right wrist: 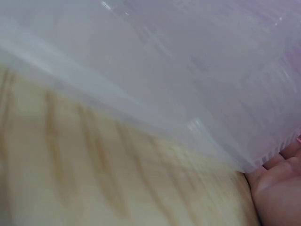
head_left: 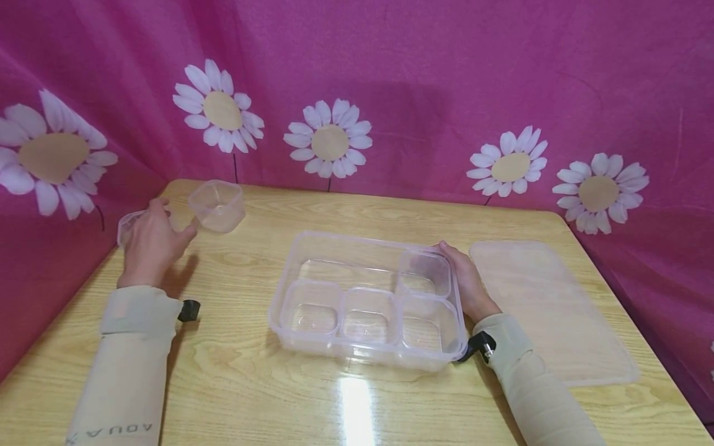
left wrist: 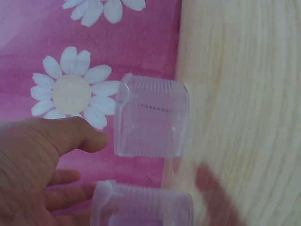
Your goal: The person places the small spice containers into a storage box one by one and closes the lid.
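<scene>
A large clear plastic food container (head_left: 357, 355) stands on the table with several small clear cups (head_left: 369, 316) fitted inside along its front and right. My right hand (head_left: 467, 282) holds its right side, fingers bent round the far right corner; the right wrist view shows these fingers (right wrist: 277, 172) against the ribbed wall. At the table's far left, my left hand (head_left: 153, 240) reaches over a small clear cup (head_left: 127, 228), partly hidden by the hand. Its thumb (left wrist: 89, 136) is spread away from the fingers. Just right of that hand sits another small clear cup (head_left: 217, 207).
A flat translucent lid (head_left: 549, 310) lies on the right of the wooden table (head_left: 234, 384). Pink cloth (head_left: 413, 93) with white daisies hangs close along the back and sides. A black strap (head_left: 189, 310) sits on the left wrist.
</scene>
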`<action>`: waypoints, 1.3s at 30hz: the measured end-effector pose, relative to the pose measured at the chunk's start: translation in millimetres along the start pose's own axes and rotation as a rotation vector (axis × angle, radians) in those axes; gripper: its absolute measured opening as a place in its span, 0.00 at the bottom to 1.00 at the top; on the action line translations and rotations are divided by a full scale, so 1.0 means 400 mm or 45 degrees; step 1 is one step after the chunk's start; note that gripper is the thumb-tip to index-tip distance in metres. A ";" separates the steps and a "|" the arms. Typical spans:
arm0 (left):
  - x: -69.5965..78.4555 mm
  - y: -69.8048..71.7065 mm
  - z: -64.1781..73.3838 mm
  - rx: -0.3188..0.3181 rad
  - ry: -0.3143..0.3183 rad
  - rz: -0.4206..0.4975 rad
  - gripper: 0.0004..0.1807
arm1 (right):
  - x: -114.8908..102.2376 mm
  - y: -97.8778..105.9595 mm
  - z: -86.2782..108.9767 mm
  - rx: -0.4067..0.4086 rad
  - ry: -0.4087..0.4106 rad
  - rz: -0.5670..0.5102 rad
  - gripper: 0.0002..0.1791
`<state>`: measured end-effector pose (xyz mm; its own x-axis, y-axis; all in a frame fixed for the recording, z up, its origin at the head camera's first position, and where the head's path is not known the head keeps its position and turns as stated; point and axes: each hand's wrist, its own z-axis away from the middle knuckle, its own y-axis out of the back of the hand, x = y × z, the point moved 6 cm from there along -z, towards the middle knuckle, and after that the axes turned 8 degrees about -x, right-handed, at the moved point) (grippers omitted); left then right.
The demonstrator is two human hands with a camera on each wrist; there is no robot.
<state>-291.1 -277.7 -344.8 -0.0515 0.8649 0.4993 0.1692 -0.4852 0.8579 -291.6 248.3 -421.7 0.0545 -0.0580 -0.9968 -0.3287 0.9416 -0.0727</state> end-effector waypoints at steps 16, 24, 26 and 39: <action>-0.053 -0.038 0.001 -0.135 0.106 -0.328 0.20 | -0.002 -0.003 0.002 0.015 -0.019 -0.009 0.24; -0.059 -0.048 -0.009 -0.191 0.156 -0.365 0.22 | 0.005 0.001 0.003 0.044 -0.049 0.016 0.22; -0.060 -0.049 -0.010 -0.179 0.156 -0.367 0.22 | 0.005 0.000 0.002 0.037 -0.041 -0.006 0.22; -0.059 -0.051 -0.003 -0.135 0.145 -0.346 0.22 | 0.002 -0.001 0.001 0.045 -0.064 -0.015 0.23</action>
<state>-294.5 -288.5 -373.9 -0.1920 0.9476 0.2555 0.0307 -0.2544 0.9666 -291.0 247.9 -422.3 0.1059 -0.0534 -0.9929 -0.2944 0.9521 -0.0826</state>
